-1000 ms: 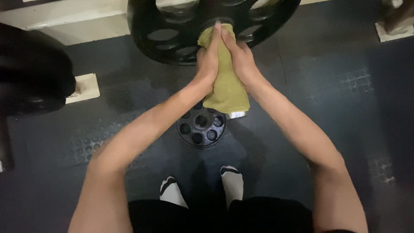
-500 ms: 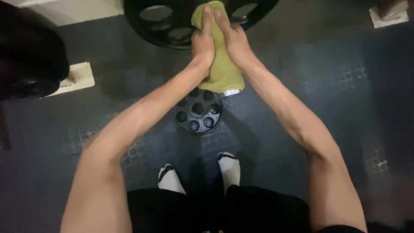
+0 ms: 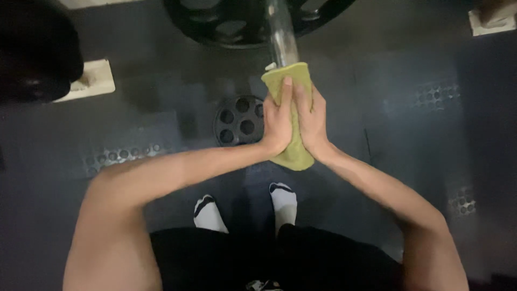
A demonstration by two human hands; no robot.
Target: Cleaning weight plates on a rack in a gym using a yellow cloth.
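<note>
A yellow-green cloth (image 3: 293,81) is wrapped around the near end of a shiny metal bar sleeve (image 3: 281,37). My left hand (image 3: 277,121) and my right hand (image 3: 311,121) press on the cloth from either side, palms facing each other, fingers pointing away from me. The cloth's lower end (image 3: 295,156) hangs out below my wrists. Beyond the cloth the bare sleeve runs up to a large black weight plate (image 3: 237,21) with round holes.
A small black plate (image 3: 237,121) with holes lies flat on the dark rubber floor (image 3: 404,108) under my hands. Another big black plate (image 3: 32,48) sits at the left by a white block (image 3: 91,78). My feet in white socks (image 3: 283,202) stand below.
Both hands have slid the cloth back toward me along the bar, away from the large plate. Bare metal sleeve now shows above the cloth.
</note>
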